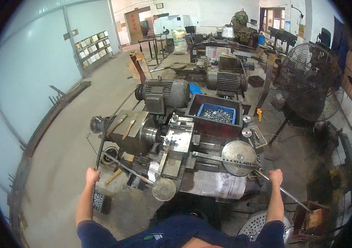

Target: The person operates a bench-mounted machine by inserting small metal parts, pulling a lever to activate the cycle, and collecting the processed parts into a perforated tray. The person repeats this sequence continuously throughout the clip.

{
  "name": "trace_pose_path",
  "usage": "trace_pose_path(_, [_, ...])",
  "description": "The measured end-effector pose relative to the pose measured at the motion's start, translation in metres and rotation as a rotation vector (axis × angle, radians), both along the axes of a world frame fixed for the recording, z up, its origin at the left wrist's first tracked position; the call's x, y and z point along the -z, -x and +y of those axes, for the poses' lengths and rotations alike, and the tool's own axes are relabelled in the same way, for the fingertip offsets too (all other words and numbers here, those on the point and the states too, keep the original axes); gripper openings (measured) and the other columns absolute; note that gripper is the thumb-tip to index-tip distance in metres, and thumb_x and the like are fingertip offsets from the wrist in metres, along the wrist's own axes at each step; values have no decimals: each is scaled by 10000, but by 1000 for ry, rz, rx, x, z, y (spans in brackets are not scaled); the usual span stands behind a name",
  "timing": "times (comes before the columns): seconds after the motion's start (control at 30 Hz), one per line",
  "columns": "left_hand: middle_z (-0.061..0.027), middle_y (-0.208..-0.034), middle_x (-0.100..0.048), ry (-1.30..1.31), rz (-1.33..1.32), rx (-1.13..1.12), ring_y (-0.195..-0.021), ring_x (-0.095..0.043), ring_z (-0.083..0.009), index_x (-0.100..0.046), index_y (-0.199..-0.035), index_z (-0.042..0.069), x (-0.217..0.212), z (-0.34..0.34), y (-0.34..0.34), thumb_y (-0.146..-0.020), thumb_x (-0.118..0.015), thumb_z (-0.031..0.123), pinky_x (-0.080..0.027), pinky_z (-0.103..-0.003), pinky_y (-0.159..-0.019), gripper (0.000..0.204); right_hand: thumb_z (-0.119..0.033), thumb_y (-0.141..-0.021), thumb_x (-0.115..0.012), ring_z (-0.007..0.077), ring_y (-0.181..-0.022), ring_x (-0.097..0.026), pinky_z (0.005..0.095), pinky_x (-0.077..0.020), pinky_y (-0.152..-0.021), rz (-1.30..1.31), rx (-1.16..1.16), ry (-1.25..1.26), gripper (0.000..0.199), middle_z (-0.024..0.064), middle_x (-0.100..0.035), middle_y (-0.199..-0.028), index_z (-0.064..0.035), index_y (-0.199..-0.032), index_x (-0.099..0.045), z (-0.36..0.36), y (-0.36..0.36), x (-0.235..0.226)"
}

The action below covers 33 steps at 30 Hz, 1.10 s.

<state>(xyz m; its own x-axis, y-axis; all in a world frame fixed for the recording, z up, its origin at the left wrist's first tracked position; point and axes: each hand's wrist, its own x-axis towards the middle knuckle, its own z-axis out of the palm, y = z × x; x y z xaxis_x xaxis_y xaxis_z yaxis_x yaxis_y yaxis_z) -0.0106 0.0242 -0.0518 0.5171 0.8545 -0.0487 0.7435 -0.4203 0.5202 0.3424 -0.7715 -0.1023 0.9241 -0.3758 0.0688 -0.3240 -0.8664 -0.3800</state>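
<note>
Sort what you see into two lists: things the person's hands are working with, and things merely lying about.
In use:
left hand gripping the dark lever
right hand gripping the long metal rod
lathe

Lying about:
blue tray of small metal parts
standing fan
newspaper

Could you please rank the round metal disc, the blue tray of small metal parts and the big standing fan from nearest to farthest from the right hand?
From the right hand:
1. Round metal disc, just left.
2. Blue tray of small metal parts, farther up-left.
3. Standing fan, far beyond, to the right.

Hands (92, 175) on lathe (171, 140) levers (101, 144)
</note>
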Motion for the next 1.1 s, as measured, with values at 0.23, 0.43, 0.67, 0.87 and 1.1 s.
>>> trace_pose_path(0.23, [-131, -476, -560, 116, -99, -20, -394, -568, -201, -572, -634, -56, -10, -9, -4, -708, -519, 94, -473, -313, -411, 175, -249, -592, -623, 375, -884, -598, 420, -473, -784, -11, 85, -120, 341, 224, -623, -909, -6, -831, -629, 9, 3, -18])
trace_pose_path(0.43, [-144, -487, -562, 184, -171, 0, -379, -556, -208, -554, -655, -75, 3, 4, 2, -703, -512, 82, -462, -315, -375, 169, -285, -602, -637, 374, -905, -585, 438, -460, -788, 40, 73, -106, 373, 218, -613, -932, -5, -847, -606, -4, -6, 5])
trace_pose_path(0.67, [-149, -486, -556, 221, -209, -6, -372, -549, -208, -539, -654, -73, 10, 12, 5, -701, -524, 84, -462, -309, -373, 165, -309, -591, -650, 376, -905, -576, 426, -461, -783, -3, 55, -101, 395, 215, -604, -953, 2, -831, -602, 2, -2, -2])
trace_pose_path(0.87, [-151, -489, -556, 225, -224, -18, -379, -552, -210, -538, -649, -75, 3, 2, 3, -703, -535, 79, -466, -316, -377, 164, -300, -582, -647, 364, -902, -581, 409, -466, -773, -8, 81, -95, 368, 198, -619, -905, -11, -810, -630, 5, -4, -4])
trace_pose_path(1.1, [-137, -514, -573, 230, -239, 36, -429, -575, -215, -555, -660, -51, 15, 19, -2, -697, -557, 104, -463, -309, -416, 160, -224, -612, -583, 350, -889, -594, 407, -463, -768, -34, -19, -31, 303, 199, -628, -904, -4, -813, -636, 6, 2, -10])
